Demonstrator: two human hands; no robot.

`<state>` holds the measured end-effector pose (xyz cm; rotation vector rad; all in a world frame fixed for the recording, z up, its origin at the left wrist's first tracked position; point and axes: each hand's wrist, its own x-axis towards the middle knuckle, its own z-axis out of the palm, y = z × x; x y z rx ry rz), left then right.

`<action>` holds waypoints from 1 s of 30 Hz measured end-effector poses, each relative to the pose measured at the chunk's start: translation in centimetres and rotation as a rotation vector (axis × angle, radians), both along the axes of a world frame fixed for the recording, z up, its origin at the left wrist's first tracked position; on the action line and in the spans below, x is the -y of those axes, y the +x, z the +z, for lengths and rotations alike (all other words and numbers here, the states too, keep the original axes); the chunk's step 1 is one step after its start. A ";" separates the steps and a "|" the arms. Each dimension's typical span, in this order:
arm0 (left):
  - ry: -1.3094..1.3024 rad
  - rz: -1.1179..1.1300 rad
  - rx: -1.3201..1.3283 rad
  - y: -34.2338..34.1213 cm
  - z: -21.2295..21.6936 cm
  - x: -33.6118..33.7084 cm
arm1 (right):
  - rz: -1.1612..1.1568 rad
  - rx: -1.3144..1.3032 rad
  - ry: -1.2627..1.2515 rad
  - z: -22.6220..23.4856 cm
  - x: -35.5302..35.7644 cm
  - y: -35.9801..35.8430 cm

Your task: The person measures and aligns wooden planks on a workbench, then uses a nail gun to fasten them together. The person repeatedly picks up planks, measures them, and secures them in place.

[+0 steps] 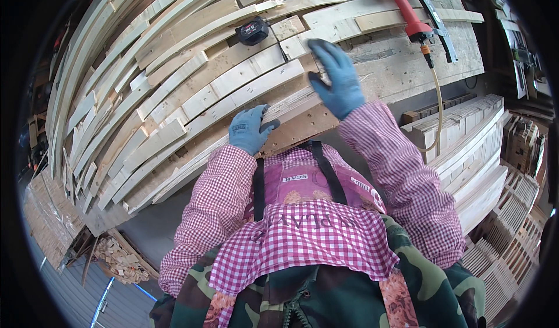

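Observation:
Both my hands wear blue gloves. My left hand [250, 131] is closed over a long, thin wooden strip [294, 103] near the front of the bench, its thumb to the right. To the right, my right hand [339, 80] is held up by the strip's right end, fingers and thumb apart and nothing in them; it is slightly blurred. Just beyond the strip lies a pale wooden slat [265, 84], dotted with small dark marks. A black tape measure [253, 31] sits on the slats farther back, with a dark, thin line running from it toward the front.
Many wooden slats [174, 86] cover the bench's left and middle. A red nail gun [403, 10] with a yellow hose [438, 103] lies at the back right. Stacked boards [466, 144] stand to the right. Offcuts fill a box [119, 258] at lower left.

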<state>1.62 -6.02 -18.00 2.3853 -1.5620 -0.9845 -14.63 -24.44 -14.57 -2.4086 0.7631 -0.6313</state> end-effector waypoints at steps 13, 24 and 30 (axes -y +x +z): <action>0.142 -0.096 -0.130 0.6 1.5 0.4 | -0.163 -0.157 0.966 -8.2 2.0 -8.8; 0.003 -0.131 0.292 -3.2 -3.5 -2.7 | -0.433 -0.335 1.026 -8.1 2.5 -6.6; -0.035 -0.140 0.216 -1.7 -1.6 -2.0 | -0.450 -0.460 0.883 -6.3 2.5 -5.8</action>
